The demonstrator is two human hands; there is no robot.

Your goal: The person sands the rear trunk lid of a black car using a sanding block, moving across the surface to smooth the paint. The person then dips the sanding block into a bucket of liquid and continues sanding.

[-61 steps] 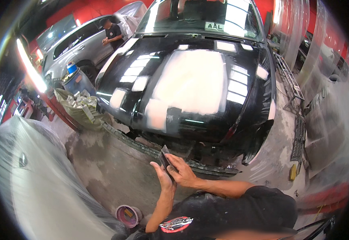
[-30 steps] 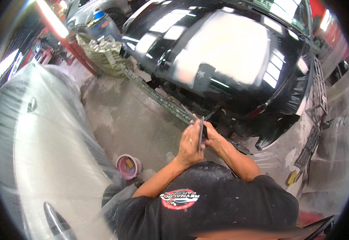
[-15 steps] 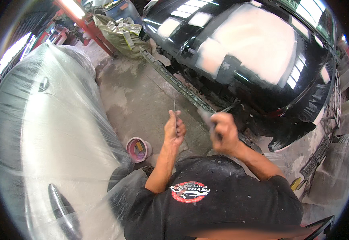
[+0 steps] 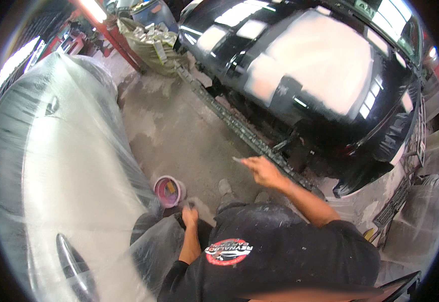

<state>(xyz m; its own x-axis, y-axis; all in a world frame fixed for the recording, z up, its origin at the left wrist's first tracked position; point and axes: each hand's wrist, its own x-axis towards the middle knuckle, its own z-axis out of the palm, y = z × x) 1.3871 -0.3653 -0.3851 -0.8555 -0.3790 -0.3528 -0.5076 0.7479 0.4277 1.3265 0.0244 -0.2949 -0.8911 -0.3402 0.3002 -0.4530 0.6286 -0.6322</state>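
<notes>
My right hand (image 4: pixel 263 171) is closed round a thin flat spreader (image 4: pixel 237 160), whose pale end sticks out to the left past the fingers. It hangs over the floor near the black car's stripped front edge. My left hand (image 4: pixel 190 216) is low by my left leg, fingers curled, just below the pink bucket (image 4: pixel 181 190). A small dark grey bit shows at its fingertips; what it belongs to is hidden. The black car (image 4: pixel 315 128) stands ahead to the right, with a large pale sanded patch (image 4: pixel 325 55) on its bonnet and smaller pale patches round it.
At the left, a light-coloured car (image 4: pixel 78 166) lies under clear plastic sheeting, close to my left arm. A black bar (image 4: pixel 229 118) runs along the dark car's front. A full sack (image 4: pixel 154 48) and red post (image 4: pixel 113 38) stand farther back. Grey concrete floor (image 4: pixel 169 126) lies between the cars.
My left hand has dropped down and left, toward the bucket; the thin upright sheet it held no longer shows clearly. My right hand has moved left and slightly down, with its tool pointing left.
</notes>
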